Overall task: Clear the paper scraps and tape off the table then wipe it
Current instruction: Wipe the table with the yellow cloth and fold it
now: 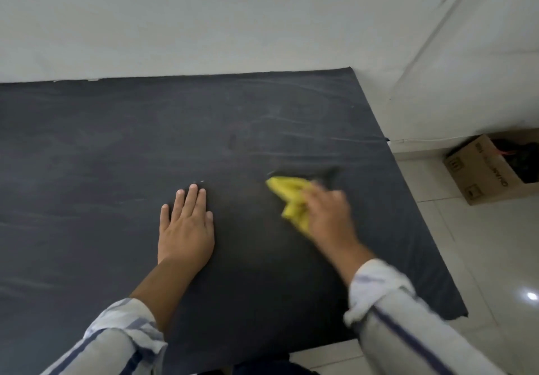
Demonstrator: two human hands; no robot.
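The right hand [328, 217], blurred, has its fingers closed on a crumpled yellow cloth [290, 199] that sticks out past them onto the dark bench [116, 155], while the left hand [186, 225] lies flat, fingers spread, holding nothing.

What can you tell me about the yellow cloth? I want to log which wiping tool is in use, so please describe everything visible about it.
The yellow cloth is bright yellow, looks like soft fabric, and is bunched into crumpled folds rather than spread flat. It is motion-blurred, so no weave or print can be made out. The right hand grips it from the near side, covering part of it, with a pointed end sticking out away from the person. It lies against the dark table, right of the flat left hand, not touching it.
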